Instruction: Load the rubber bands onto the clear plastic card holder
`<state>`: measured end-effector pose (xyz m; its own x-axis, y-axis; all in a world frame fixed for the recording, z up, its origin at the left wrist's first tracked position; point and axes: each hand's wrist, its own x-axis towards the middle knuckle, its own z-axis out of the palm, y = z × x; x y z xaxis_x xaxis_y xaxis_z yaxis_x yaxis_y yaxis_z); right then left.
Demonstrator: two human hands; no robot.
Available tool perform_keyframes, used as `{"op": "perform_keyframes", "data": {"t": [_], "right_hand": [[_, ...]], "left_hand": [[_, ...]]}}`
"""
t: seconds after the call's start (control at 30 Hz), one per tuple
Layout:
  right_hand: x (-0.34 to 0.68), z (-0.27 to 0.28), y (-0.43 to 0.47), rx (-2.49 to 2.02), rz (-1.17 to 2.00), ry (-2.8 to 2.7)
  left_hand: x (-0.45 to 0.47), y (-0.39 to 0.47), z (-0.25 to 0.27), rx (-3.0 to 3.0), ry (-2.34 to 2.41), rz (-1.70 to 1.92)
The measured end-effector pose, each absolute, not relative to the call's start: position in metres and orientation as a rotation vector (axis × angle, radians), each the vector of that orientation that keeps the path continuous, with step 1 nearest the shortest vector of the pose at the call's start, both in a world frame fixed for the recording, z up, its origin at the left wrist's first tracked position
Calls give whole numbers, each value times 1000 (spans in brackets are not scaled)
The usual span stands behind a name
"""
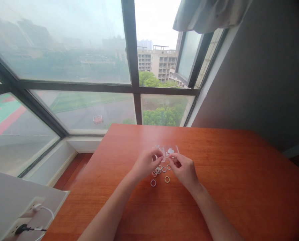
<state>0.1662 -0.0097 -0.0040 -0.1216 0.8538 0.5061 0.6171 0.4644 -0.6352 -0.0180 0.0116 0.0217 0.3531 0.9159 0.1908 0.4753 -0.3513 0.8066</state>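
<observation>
Over the middle of the table, my left hand (144, 164) has its thumb and index finger brought together. Facing it across a narrow gap, my right hand (186, 169) is closed in a similar pinch. Anything between the fingertips is too small to make out. Just behind the fingers is a clear plastic packet (174, 150) with whitish print, its left part partly covered by my left hand. Several small pale rings lie below the hands, some overlapping in a cluster. A whitish ring (153, 183) and a yellowish ring (167, 179) lie apart, nearer to me.
The reddish-brown wooden table (229, 180) reaches to a large window with a dark frame (136, 89). One pane stands open at the upper right, below a grey curtain (209, 16). Plugs and cables sit in a wall socket (26, 217) at the lower left.
</observation>
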Motion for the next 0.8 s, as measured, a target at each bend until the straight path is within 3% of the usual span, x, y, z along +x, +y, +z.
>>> {"op": "perform_keyframes", "data": {"t": [0.3,0.8], "right_hand": [[176,-6,-2,-1278,375,-1789],[186,0,-1,-1271,711,-2104]], "left_hand": [[-47,24,21,2069,1385,960],[-49,25,20,2077,1406,977]]}}
